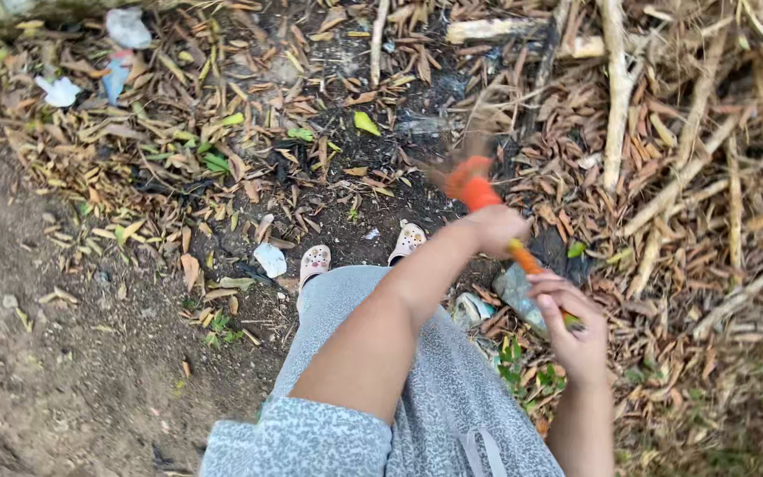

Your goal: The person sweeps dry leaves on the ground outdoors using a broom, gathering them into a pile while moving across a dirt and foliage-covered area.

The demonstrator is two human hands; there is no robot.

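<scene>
I look down at my own legs in grey patterned cloth and two pale perforated clogs (315, 262) on dirt. My left hand (494, 228) is closed around the orange handle (474, 188) of a broom, higher up the shaft. My right hand (569, 324) grips the same shaft lower down, where it turns orange and green. The broom's head (477, 124) is blurred with motion over dry leaves ahead of my feet.
Dry bamboo leaves (222, 168) and sticks (615, 97) cover the ground ahead and to the right. Bare soil (55, 353) lies to the left. Scraps of plastic litter (127, 28) lie at the upper left, and a crumpled wrapper (519, 291) near my right hand.
</scene>
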